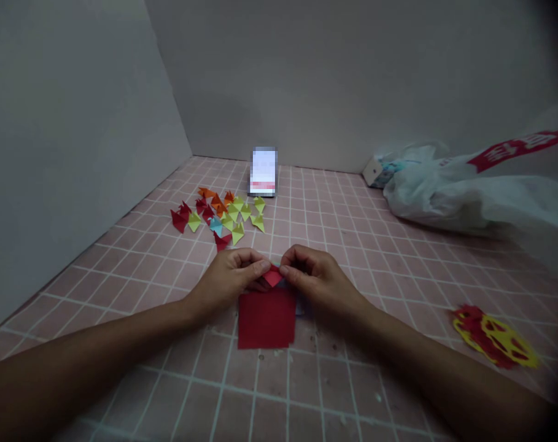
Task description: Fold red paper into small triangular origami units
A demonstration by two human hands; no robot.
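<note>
A small folded red paper [272, 277] is held between my two hands, above the far edge of a stack of red square paper [266, 320]. The thumb and fingers of my left hand [242, 270] pinch its left side. On its right side, my right hand [313, 276] pinches the corner between thumb and forefinger. Beyond my left hand lies a group of small folded paper pieces [232, 212] in yellow, red and orange, with one light blue piece [215, 225] among them.
A lit phone [263, 172] stands upright near the back wall. At the right back are a white plastic bag [435, 196] and a small box [374, 172]. Red and yellow cut-out shapes [495, 337] lie at the right. A wall [67, 123] borders the left side.
</note>
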